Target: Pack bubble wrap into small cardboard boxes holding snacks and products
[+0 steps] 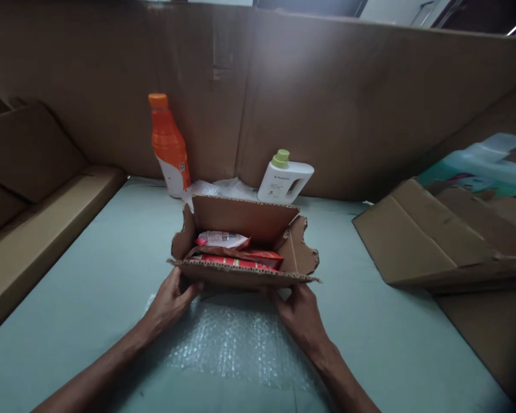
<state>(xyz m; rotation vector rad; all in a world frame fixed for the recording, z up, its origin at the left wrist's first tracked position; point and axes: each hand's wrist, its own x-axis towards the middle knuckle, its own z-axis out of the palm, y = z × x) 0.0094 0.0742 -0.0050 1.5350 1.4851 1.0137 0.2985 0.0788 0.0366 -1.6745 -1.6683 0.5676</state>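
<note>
Here both hands (172, 301) (298, 310) pinch a ragged corrugated box (245, 235).

We see a dim picture, with soft light coming from above and from the far back. The cardboard wall (327, 103) looks dark and brown. The table (90, 287) is pale and a bit brighter. The bubble wrap (236, 344) shines with little white sparkles. Soft shadows lie under the small box (241, 275). The corners of the picture go dark. Straight edges bend near the sides. The blue thing (481, 163) at the far right is blurry.
</note>
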